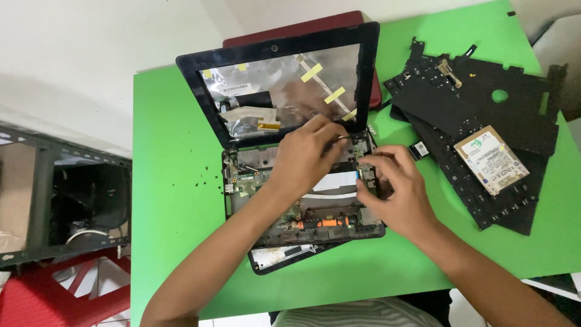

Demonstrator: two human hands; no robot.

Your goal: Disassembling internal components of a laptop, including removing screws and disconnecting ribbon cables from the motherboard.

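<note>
Laptop base (302, 212), opened up with circuit board bare, at centre of frame on green table (175, 181). Left hand (305, 154) over its upper right part, fingers pinched together on a thin metal tool (340, 138). Right hand (393, 184) at the right edge, fingertips closed on a small component (365, 174). Hard drive (491, 159) on black keyboard panels (484, 109), right of frame.

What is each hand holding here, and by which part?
Left hand pinches a thin metal tool by its near end. Right hand touches the opened laptop; any hold cannot be told.
</note>
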